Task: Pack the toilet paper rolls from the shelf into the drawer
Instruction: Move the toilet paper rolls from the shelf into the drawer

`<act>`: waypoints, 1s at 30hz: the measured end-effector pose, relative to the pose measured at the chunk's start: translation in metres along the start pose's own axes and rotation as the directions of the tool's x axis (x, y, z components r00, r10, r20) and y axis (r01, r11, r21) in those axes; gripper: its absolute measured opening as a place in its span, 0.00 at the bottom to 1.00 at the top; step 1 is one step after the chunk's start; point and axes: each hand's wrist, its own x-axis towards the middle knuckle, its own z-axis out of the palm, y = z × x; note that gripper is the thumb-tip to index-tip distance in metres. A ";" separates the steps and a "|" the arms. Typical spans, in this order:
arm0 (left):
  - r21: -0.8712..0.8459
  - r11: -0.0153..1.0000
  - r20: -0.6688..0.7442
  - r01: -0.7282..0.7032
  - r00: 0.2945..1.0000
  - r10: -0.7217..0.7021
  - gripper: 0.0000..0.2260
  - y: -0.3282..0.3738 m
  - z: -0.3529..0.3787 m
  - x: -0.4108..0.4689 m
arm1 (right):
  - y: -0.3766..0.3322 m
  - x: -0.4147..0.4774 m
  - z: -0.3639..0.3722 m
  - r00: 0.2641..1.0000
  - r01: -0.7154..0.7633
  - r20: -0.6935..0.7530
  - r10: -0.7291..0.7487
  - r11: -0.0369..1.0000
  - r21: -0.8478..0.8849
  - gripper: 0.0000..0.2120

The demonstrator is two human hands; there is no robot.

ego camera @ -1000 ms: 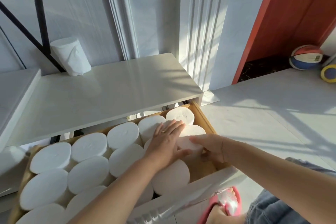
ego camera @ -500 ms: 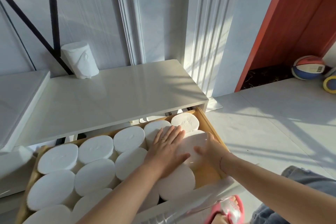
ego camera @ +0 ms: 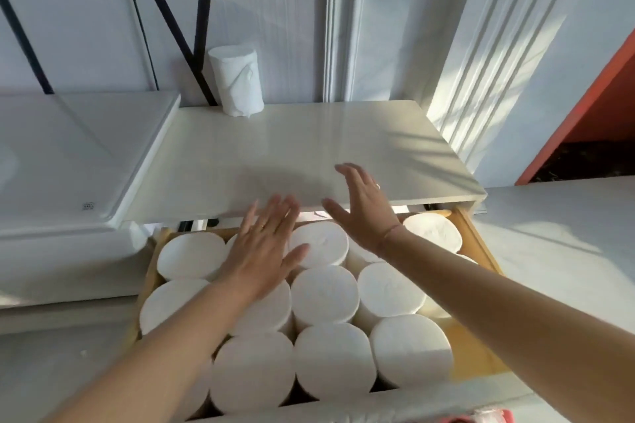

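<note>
The wooden drawer (ego camera: 478, 240) is pulled out under the white shelf (ego camera: 292, 154) and holds several white toilet paper rolls (ego camera: 324, 294) standing on end. One more roll (ego camera: 237, 80) stands upright at the back of the shelf, against the wall. My left hand (ego camera: 263, 247) hovers flat, fingers spread, over the rolls in the drawer's back row. My right hand (ego camera: 362, 208) is raised above the shelf's front edge, fingers apart, holding nothing.
A white ledge (ego camera: 79, 154) adjoins the shelf on the left. Black metal bars (ego camera: 202, 21) cross the wall behind the lone roll. An orange-red door frame (ego camera: 584, 106) stands at the right, with pale floor (ego camera: 556, 233) beside the drawer.
Both hands have lifted off the rolls at the drawer's right side and moved up towards the shelf. The view has shifted left, so the drawer sits in the middle.
</note>
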 end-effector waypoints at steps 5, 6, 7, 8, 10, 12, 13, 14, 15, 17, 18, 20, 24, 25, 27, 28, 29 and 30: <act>-0.012 0.990 -0.077 0.138 0.987 -0.139 0.33 -0.050 -0.010 0.009 | -0.038 0.097 0.037 0.999 -0.017 -0.025 0.023 0.980 0.200 0.36; -0.019 0.987 -0.077 0.159 0.984 -0.160 0.33 -0.056 -0.010 0.010 | -0.043 0.115 0.044 0.999 -0.029 -0.021 0.035 0.973 0.228 0.39; -0.022 0.984 -0.073 0.174 0.982 -0.176 0.33 -0.061 -0.009 0.010 | -0.047 0.132 0.051 0.999 -0.037 -0.016 0.042 0.968 0.250 0.41; -0.020 0.983 -0.067 0.182 0.981 -0.183 0.33 -0.064 -0.009 0.010 | -0.050 0.149 0.057 0.999 -0.045 -0.012 0.050 0.962 0.269 0.43; -0.015 0.984 -0.063 0.179 0.982 -0.179 0.31 -0.066 -0.008 0.010 | -0.053 0.178 0.069 0.997 -0.068 -0.005 0.073 0.947 0.314 0.46; -0.023 0.984 -0.061 0.176 0.982 -0.177 0.30 -0.067 -0.010 0.012 | -0.054 0.205 0.081 0.995 -0.091 -0.004 0.099 0.929 0.359 0.48; -0.029 0.984 -0.060 0.175 0.983 -0.176 0.30 -0.068 -0.011 0.013 | -0.054 0.217 0.086 0.994 -0.098 -0.009 0.110 0.919 0.381 0.49; -0.032 0.984 -0.060 0.172 0.983 -0.174 0.30 -0.069 -0.012 0.015 | -0.054 0.229 0.092 0.993 -0.105 -0.015 0.121 0.909 0.404 0.50; -0.029 0.985 -0.059 0.170 0.983 -0.172 0.29 -0.069 -0.012 0.016 | -0.054 0.240 0.096 0.991 -0.113 -0.018 0.133 0.897 0.428 0.51; -0.012 0.986 -0.060 0.164 0.985 -0.165 0.29 -0.071 -0.012 0.018 | -0.053 0.263 0.104 0.990 -0.123 -0.007 0.143 0.877 0.465 0.52; -0.005 0.987 -0.063 0.158 0.985 -0.158 0.29 -0.071 -0.012 0.018 | -0.053 0.274 0.107 0.990 -0.124 -0.001 0.141 0.871 0.476 0.53; -0.006 0.989 -0.072 0.148 0.986 -0.148 0.29 -0.072 -0.009 0.018 | -0.052 0.295 0.111 0.991 -0.119 0.004 0.136 0.852 0.509 0.53; -0.019 0.990 -0.101 0.140 0.985 -0.141 0.28 -0.074 -0.004 0.018 | -0.047 0.329 0.112 0.989 -0.135 0.042 0.139 0.773 0.620 0.51; -0.022 0.990 -0.111 0.137 0.984 -0.139 0.28 -0.074 -0.003 0.018 | -0.045 0.335 0.111 0.990 -0.135 0.057 0.129 0.744 0.654 0.49; -0.028 0.990 -0.121 0.137 0.983 -0.140 0.28 -0.074 -0.002 0.018 | -0.038 0.346 0.111 0.992 -0.128 0.091 0.089 0.678 0.724 0.44; -0.028 0.990 -0.124 0.140 0.982 -0.142 0.28 -0.074 -0.002 0.018 | -0.034 0.350 0.112 0.992 -0.127 0.112 0.065 0.650 0.749 0.42; -0.029 0.989 -0.126 0.142 0.981 -0.145 0.28 -0.074 -0.001 0.018 | -0.032 0.353 0.113 0.990 -0.131 0.134 0.043 0.630 0.766 0.40; -0.030 0.989 -0.127 0.145 0.981 -0.148 0.28 -0.074 -0.001 0.019 | -0.032 0.355 0.114 0.987 -0.138 0.159 0.021 0.615 0.776 0.40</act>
